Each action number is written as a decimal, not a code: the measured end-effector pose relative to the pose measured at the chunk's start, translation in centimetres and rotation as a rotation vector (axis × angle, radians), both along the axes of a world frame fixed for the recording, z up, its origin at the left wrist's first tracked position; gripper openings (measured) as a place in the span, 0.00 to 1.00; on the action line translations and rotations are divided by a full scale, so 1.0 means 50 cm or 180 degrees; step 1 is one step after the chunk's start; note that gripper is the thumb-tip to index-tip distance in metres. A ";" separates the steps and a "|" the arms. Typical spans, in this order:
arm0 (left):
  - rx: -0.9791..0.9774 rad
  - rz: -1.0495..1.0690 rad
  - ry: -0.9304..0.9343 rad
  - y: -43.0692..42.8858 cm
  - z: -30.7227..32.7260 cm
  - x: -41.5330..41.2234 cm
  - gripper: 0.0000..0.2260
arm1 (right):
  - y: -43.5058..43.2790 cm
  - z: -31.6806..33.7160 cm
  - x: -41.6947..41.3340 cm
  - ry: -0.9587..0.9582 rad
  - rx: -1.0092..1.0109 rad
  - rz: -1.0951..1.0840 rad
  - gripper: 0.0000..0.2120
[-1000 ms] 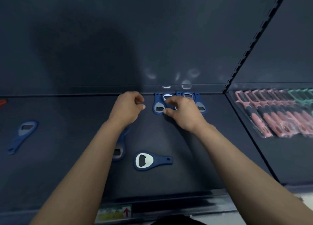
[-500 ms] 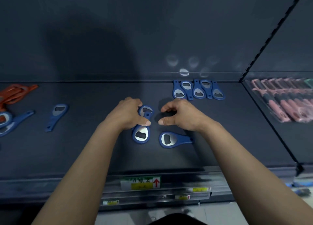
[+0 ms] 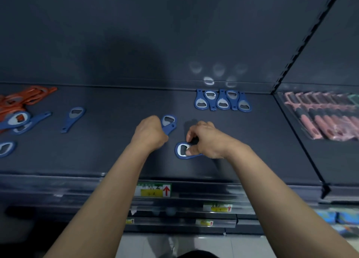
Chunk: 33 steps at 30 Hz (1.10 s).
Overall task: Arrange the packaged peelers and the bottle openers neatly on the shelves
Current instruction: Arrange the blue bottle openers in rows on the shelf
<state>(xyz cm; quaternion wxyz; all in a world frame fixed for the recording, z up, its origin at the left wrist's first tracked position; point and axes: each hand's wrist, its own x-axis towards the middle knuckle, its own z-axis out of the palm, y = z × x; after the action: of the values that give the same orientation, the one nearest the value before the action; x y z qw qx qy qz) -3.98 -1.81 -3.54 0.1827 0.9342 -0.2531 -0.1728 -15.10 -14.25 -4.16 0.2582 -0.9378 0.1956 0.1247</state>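
A blue plastic bottle opener with a shiny metal mouth [image 3: 182, 151] is on the dark shelf [image 3: 108, 156], towards the front edge, with its handle pointing to the right. The right hand [image 3: 207, 141] pinches it: the thumb presses on the metal mouth and the curled fingers hide the handle. Whether it is already lifted off the surface cannot be told.

Just to the left, the left hand [image 3: 150, 134] grips the handle of a second blue opener [image 3: 169, 122], whose head sticks out above the fist. It is not clear if one piece or two are in that grip.

At the back of the shelf a neat row of five blue openers [image 3: 222, 102] lies head-to-tail by the wall. Far to the left are loose blue openers [image 3: 72, 118] and a heap of orange openers [image 3: 25, 99]. On the next shelf section, at the right, lie pink packaged peelers [image 3: 328, 120].

The step in hand seems to be the collecting of stray blue openers. The next move probably calls for carrying both to the row and laying them beside it in alternating direction, without pushing the five out of line.
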 end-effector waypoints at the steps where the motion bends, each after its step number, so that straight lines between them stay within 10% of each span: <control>1: -0.0026 0.0050 -0.0015 0.001 -0.001 -0.005 0.06 | 0.000 -0.002 -0.004 -0.0043 0.0034 -0.0002 0.15; 10: -0.0241 0.0211 -0.0008 0.025 -0.005 -0.011 0.05 | 0.001 -0.015 -0.003 -0.0484 0.0244 -0.0124 0.05; 16: -0.0733 0.0204 0.0360 0.026 -0.010 0.023 0.09 | 0.000 -0.004 -0.001 -0.0179 0.0105 -0.0109 0.30; 33: -0.1794 -0.0091 0.1976 -0.024 -0.010 0.139 0.06 | 0.005 -0.003 0.075 -0.0569 -0.0323 -0.1352 0.07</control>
<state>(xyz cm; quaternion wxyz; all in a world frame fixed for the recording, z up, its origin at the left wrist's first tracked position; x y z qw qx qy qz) 2.95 -3.02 -4.04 0.4964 0.7476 -0.2364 -0.3727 -11.33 -14.00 -4.28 0.2475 -0.8947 0.3709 -0.0260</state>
